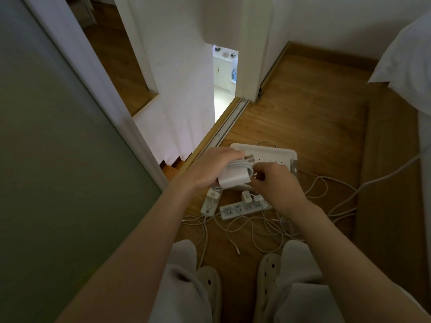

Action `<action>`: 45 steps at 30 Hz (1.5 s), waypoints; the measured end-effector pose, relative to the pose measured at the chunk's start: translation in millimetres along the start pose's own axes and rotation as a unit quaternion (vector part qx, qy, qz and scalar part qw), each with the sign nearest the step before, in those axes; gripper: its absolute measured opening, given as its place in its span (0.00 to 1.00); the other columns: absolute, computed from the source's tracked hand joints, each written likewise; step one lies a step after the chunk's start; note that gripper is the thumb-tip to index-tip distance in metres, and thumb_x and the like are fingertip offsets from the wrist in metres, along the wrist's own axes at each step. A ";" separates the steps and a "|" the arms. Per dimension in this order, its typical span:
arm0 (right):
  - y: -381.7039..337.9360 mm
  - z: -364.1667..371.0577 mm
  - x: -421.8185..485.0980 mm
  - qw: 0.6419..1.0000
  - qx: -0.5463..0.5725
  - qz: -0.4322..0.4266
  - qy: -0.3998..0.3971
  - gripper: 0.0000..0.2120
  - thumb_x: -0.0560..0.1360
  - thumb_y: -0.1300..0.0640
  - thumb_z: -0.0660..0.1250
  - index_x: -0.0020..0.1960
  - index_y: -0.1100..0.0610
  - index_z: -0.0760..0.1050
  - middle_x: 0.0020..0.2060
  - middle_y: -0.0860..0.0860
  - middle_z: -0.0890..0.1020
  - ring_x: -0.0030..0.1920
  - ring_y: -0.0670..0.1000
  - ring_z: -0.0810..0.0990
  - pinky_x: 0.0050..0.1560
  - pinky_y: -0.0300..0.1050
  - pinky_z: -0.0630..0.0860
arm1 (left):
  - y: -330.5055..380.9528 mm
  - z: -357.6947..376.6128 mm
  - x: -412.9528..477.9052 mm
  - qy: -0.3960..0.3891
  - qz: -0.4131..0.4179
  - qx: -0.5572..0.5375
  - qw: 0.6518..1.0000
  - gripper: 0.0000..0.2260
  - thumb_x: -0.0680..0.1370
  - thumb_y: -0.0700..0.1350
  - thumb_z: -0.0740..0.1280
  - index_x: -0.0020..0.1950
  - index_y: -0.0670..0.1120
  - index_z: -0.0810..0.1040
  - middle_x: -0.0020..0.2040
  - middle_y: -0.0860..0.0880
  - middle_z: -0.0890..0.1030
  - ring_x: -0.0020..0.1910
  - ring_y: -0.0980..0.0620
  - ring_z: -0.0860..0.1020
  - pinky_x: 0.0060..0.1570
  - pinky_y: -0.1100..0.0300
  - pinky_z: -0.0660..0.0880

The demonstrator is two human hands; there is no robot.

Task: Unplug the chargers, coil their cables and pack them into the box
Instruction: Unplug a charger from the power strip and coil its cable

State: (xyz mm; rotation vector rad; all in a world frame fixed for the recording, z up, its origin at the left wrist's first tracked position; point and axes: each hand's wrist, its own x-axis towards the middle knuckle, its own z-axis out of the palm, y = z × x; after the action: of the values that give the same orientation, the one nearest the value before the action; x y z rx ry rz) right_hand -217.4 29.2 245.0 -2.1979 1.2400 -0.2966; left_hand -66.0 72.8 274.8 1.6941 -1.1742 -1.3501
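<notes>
My left hand grips a white charger brick with its cable wound around it. My right hand pinches that cable at the brick's right side. Behind the hands a white box lies on the wooden floor. Below the hands are two white power strips: a short one with a small plug in it, and a longer one holding two small white chargers. Loose white cables tangle over the floor in front of the strips.
A frosted sliding door stands at the left, its floor track running past the box. White bedding hangs at the right, with a long cable trailing toward it. My slippered feet stand close to the cables.
</notes>
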 end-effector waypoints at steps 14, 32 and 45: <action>0.2 -5.5 -2.3 0.992 0.122 -0.030 -0.024 0.14 0.79 0.50 0.60 0.62 0.53 0.73 0.41 0.43 0.75 0.41 0.43 0.74 0.41 0.36 0.67 | -15.6 9.2 11.7 0.069 0.099 0.192 0.974 0.11 0.82 0.53 0.53 0.52 0.49 0.71 0.49 0.46 0.77 0.47 0.47 0.77 0.46 0.51 0.75; 13.6 -8.9 2.9 0.999 -0.025 -0.017 0.028 0.14 0.78 0.51 0.61 0.61 0.54 0.74 0.50 0.50 0.78 0.48 0.47 0.74 0.49 0.41 0.71 | -17.1 4.5 8.4 0.064 0.105 0.306 0.944 0.12 0.80 0.49 0.61 0.63 0.51 0.66 0.59 0.53 0.73 0.51 0.54 0.75 0.49 0.56 0.75; -18.8 -5.2 -14.0 0.996 0.087 -0.023 -0.001 0.13 0.82 0.53 0.52 0.52 0.54 0.74 0.32 0.48 0.77 0.29 0.46 0.75 0.31 0.39 0.73 | -20.7 8.0 23.5 0.287 0.049 0.291 0.911 0.13 0.82 0.49 0.56 0.64 0.45 0.63 0.57 0.47 0.72 0.46 0.53 0.73 0.35 0.67 0.68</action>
State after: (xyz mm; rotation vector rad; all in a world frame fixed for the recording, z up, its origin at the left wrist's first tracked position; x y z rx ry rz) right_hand -214.1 46.2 261.6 -2.0776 1.1193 -0.4045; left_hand -67.3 59.0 245.5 2.1947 -1.3380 -0.3710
